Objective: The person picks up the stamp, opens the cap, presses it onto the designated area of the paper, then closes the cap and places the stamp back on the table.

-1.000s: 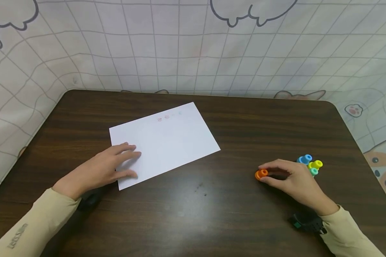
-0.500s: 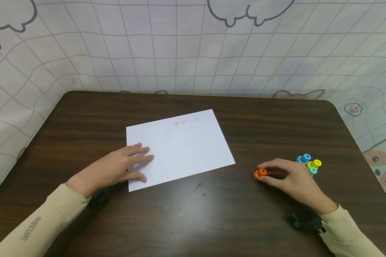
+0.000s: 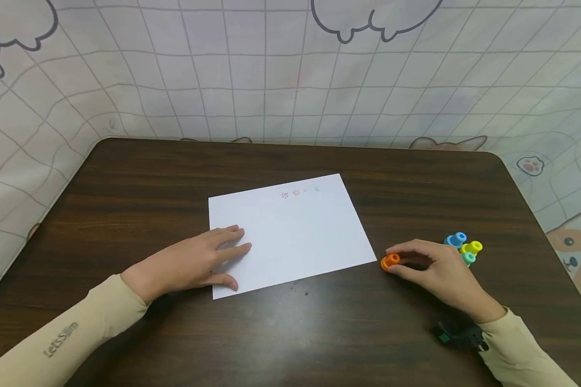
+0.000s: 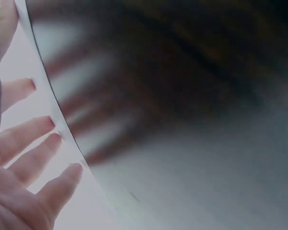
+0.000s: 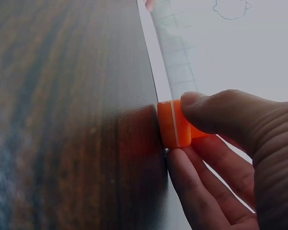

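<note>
A white sheet of paper (image 3: 295, 236) lies slightly turned on the dark table, with a short row of small faint coloured prints near its far edge. My left hand (image 3: 198, 263) rests on the sheet's left part, fingers spread; the left wrist view shows those fingers (image 4: 62, 187) extended. To the right of the sheet, my right hand (image 3: 438, 269) pinches a small orange stamp (image 3: 389, 262) between thumb and fingers. It stands at the table surface, just off the paper's right corner. In the right wrist view the stamp (image 5: 175, 124) shows a wide round body with a thin pale line.
Blue (image 3: 455, 239), yellow (image 3: 472, 248) and mint-green (image 3: 468, 259) stamps stand together behind the right hand, the green one partly hidden by it. A dark wrist device (image 3: 460, 336) sits under the right wrist. A grid-patterned curtain (image 3: 290, 70) hangs behind the table (image 3: 140, 172).
The left hand has slid the paper to the right and slightly nearer, its right corner now close to the orange stamp. The right hand has stayed in place with the stamp.
</note>
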`<state>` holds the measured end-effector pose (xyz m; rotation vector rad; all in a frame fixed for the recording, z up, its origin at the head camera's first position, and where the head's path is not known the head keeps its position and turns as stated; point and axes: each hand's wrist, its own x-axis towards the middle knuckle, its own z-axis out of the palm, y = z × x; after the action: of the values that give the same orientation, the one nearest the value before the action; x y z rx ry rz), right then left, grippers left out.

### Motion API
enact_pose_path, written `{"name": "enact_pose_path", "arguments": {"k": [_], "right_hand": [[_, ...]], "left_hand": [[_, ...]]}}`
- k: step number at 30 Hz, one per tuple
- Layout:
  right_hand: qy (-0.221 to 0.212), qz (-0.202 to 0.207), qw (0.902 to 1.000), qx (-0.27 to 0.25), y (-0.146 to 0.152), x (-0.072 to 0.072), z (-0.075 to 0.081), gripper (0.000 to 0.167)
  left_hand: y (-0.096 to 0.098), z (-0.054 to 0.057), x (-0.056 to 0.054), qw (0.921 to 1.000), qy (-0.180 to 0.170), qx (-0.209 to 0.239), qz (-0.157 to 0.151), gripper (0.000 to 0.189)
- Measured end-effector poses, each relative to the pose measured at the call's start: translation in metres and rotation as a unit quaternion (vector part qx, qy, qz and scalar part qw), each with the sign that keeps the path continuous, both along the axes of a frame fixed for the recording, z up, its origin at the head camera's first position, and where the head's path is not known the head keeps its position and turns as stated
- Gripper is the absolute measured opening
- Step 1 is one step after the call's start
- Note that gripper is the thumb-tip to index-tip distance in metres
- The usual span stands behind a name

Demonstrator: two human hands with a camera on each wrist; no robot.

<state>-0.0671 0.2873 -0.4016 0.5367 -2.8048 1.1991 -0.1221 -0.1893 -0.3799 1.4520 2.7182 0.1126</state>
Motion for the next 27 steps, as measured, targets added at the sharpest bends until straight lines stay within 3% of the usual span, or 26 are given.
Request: {"name": "enact_pose_path", "arguments": {"k": [8,13,17,24,27], "right_hand": [[0.0,0.003,1.0,-0.004,0.0,0.0,-0.001,0.036],[0.001,0.006,1.0,-0.002,-0.002,0.001,0.001,0.037],[0.006,0.008,0.9999,-0.008,-0.006,0.001,0.008,0.038],[0.014,0.0,0.9996,-0.024,-0.017,-0.003,0.028,0.039],[0.024,0.006,0.9986,-0.047,-0.026,-0.007,0.037,0.038]], "left_hand": [[0.005,-0.002,0.009,0.9973,0.041,-0.021,-0.057,0.08],[0.008,-0.002,0.015,0.9942,0.042,-0.027,-0.095,0.076],[0.011,-0.001,0.019,0.9925,0.045,-0.025,-0.111,0.076],[0.021,-0.001,0.029,0.9871,0.08,-0.026,-0.136,0.077],[0.026,0.001,0.034,0.9873,0.073,-0.034,-0.137,0.077]]}}
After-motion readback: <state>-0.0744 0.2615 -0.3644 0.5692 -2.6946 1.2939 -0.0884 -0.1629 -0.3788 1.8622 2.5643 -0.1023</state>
